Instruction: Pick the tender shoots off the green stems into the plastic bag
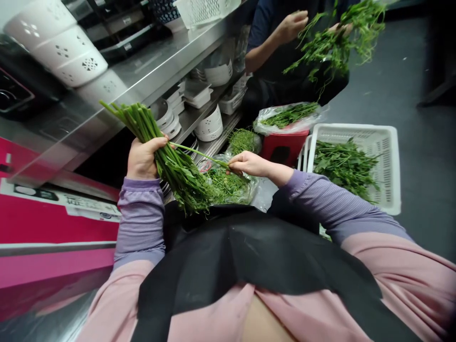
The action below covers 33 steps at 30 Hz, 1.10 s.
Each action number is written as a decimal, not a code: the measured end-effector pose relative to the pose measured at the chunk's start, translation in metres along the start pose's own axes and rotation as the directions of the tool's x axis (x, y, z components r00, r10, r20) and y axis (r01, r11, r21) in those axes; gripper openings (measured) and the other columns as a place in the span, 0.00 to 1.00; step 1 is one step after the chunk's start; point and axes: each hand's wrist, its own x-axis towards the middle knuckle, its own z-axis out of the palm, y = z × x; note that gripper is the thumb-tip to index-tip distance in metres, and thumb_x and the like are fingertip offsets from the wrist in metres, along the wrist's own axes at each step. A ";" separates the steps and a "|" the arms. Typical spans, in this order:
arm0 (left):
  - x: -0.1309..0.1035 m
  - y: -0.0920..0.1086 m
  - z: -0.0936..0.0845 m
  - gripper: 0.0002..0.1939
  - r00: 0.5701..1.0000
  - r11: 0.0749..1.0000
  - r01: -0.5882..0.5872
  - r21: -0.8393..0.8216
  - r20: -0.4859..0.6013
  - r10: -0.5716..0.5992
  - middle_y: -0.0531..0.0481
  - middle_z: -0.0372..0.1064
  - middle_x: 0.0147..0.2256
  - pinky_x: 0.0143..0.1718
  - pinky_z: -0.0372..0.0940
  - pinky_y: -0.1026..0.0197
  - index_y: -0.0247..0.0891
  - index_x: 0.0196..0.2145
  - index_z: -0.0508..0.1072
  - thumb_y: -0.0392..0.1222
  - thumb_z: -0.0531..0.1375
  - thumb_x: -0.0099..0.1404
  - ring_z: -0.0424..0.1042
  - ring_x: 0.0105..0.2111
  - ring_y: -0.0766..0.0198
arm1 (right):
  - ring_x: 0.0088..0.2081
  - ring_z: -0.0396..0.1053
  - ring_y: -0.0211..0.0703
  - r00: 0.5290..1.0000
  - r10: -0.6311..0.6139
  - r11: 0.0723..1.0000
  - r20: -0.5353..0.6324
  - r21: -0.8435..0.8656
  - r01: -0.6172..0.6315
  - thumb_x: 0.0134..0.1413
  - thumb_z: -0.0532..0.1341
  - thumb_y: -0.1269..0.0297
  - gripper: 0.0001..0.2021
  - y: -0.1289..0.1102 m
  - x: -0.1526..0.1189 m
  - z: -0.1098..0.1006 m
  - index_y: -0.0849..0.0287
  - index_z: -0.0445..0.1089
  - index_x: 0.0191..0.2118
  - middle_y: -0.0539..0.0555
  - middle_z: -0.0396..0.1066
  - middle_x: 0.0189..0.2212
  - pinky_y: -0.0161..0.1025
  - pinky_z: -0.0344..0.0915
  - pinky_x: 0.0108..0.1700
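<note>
A thick bunch of long-stemmed leafy greens [171, 166] is wrapped in the fist of my left hand [144, 156], its pale cut stems up at the left and its leaves hanging down to the right. Between the fingertips of my right hand [247, 164] is the end of a single green stem [199, 153], which stretches across to the bunch. Below my hands, an open plastic bag [253, 190] holds a heap of fine, tangled greens [228, 186].
Across from me, a co-worker's hands [294, 23] hold loose greens [335, 45]. On the right stands a white slotted basket [392, 166] with leafy greens. A red stool [288, 145] bears another bag of greens. Steel shelves [171, 59] with white dishes run along the left.
</note>
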 end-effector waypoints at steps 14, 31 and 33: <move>0.023 0.015 -0.027 0.07 0.955 0.990 -0.126 -0.060 -0.278 0.105 0.52 0.69 0.20 0.23 0.71 0.62 0.30 0.24 0.68 0.24 0.58 0.43 0.68 0.17 0.67 | 0.17 0.37 0.27 0.966 0.227 0.548 0.122 0.804 -0.231 0.59 0.53 0.58 0.15 0.045 0.021 0.011 0.65 0.69 0.39 0.44 0.49 0.20 0.28 0.35 0.16; 0.029 0.002 -0.034 0.08 0.961 0.990 -0.129 -0.055 -0.254 0.111 0.53 0.65 0.16 0.21 0.70 0.61 0.30 0.23 0.67 0.25 0.60 0.42 0.70 0.17 0.63 | 0.17 0.42 0.27 0.973 0.136 0.834 -0.187 0.551 -0.011 0.45 0.63 0.58 0.12 0.032 -0.002 0.016 0.62 0.66 0.32 0.43 0.53 0.17 0.30 0.39 0.18; 0.024 0.004 -0.031 0.07 0.964 0.990 -0.133 -0.037 -0.237 0.120 0.53 0.65 0.16 0.20 0.70 0.61 0.30 0.23 0.68 0.25 0.61 0.42 0.69 0.16 0.63 | 0.18 0.47 0.30 0.901 0.108 0.941 -0.421 0.337 0.045 0.45 0.61 0.60 0.09 0.042 0.005 0.018 0.61 0.66 0.28 0.44 0.55 0.17 0.31 0.45 0.20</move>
